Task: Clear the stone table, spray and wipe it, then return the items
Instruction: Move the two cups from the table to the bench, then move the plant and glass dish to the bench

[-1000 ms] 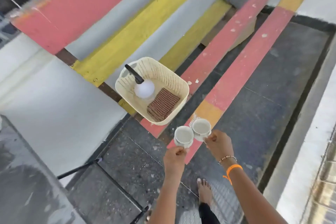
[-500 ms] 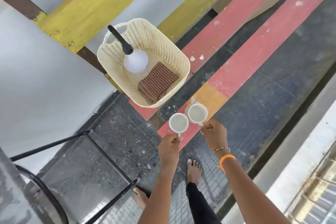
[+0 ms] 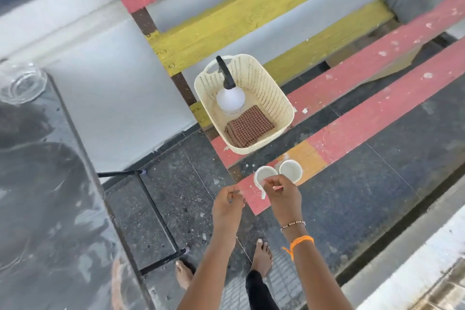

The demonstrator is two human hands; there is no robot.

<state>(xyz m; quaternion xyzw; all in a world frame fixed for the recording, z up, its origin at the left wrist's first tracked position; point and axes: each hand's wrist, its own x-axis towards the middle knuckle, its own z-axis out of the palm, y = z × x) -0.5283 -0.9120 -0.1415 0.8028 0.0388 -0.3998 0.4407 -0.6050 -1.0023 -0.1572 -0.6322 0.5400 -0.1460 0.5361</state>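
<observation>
- Landmark: cream basket [image 3: 274, 118], seated on the painted bench [image 3: 377, 113].
- Basket contents: a white spray bottle [image 3: 231, 98] with a black nozzle at the far end; a folded checked cloth [image 3: 249, 126] at the near end, just beside the bottle.
- Two white cups [image 3: 290, 170] stand side by side on the bench slat, near the basket's front edge, rims touching or nearly so.
- Right hand [image 3: 283, 195]: directly over the left-hand cup's handle, fingers curled; whether it grips the handle cannot be told.
- Left hand [image 3: 227, 202]: left of the cups, apart from them, fingers curled, holding nothing visible.
- Stone table [image 3: 50, 196]: well left of the basket; a glass jar [image 3: 21, 83] stands at its far corner.
- Grey pad [image 3: 402, 0]: on the bench, far right of the basket.
</observation>
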